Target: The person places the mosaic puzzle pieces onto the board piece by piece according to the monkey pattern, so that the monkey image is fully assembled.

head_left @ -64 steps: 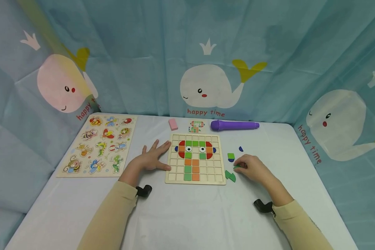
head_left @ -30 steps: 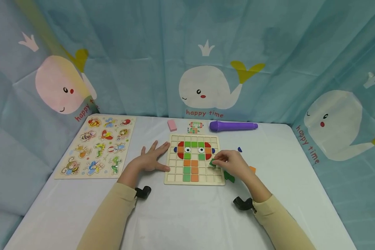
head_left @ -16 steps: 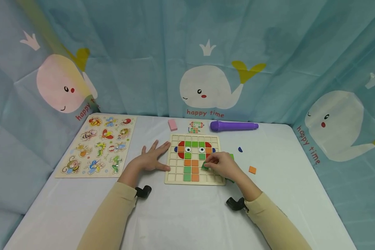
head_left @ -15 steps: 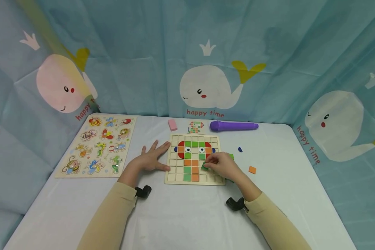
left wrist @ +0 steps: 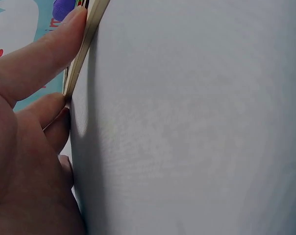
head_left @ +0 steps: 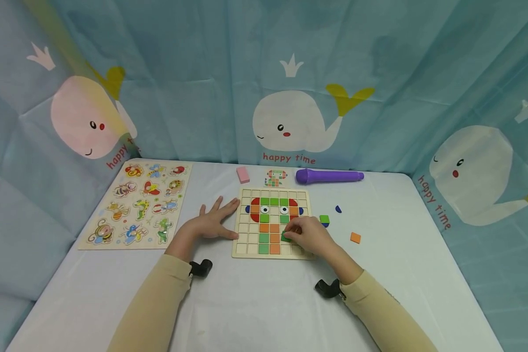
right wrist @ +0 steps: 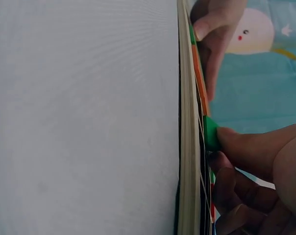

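Observation:
A wooden grid board lies mid-table, with red, green, orange and blue tiles and two eye pieces set in it. My right hand pinches a green tile between thumb and fingertips, low over the grid just right of the orange column. In the right wrist view, this green tile stands tilted against the board's face. The left hand has its fingers spread, thumb and fingertips at the board's left edge; the left wrist view shows them against the board's side.
Right of the board lie a green square with a blue piece under it, a blue half-disc and an orange square. Behind stand a pink block, a pattern card and a purple microphone. An insect puzzle lies left.
My right hand has picked up the green tile right of the board and carried it left over the grid, lately shifting slightly left. The orange square has come into view. The left hand stays put.

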`<state>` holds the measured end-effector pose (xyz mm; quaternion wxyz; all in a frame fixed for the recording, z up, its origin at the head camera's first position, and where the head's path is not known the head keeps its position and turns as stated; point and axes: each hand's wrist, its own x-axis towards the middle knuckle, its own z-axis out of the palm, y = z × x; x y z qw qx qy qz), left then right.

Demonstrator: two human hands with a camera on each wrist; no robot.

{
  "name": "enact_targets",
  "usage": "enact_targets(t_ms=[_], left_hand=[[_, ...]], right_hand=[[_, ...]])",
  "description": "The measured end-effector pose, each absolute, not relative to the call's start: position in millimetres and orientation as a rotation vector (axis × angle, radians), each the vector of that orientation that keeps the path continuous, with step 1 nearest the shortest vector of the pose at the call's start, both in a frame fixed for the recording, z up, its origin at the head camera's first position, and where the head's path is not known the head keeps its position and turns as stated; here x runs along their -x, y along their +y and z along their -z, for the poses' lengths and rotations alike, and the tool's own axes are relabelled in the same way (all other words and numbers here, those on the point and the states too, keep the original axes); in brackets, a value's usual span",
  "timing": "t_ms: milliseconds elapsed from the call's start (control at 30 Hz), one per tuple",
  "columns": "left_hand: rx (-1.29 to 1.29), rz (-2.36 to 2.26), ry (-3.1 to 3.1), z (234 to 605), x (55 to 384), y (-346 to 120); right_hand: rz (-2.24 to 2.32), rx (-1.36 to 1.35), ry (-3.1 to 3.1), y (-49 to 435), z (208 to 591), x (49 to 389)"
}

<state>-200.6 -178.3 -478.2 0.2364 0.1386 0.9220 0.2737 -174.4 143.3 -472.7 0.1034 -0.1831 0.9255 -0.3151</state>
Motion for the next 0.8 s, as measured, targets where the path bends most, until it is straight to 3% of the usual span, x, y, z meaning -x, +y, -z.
enact_targets(t_ms=[800], left_hand=[[-0.374,-0.762,2.524,479.2,200.9,-178.4]], right_hand=[[0.922,0.496,2.709,147.9,469.0,170.5]])
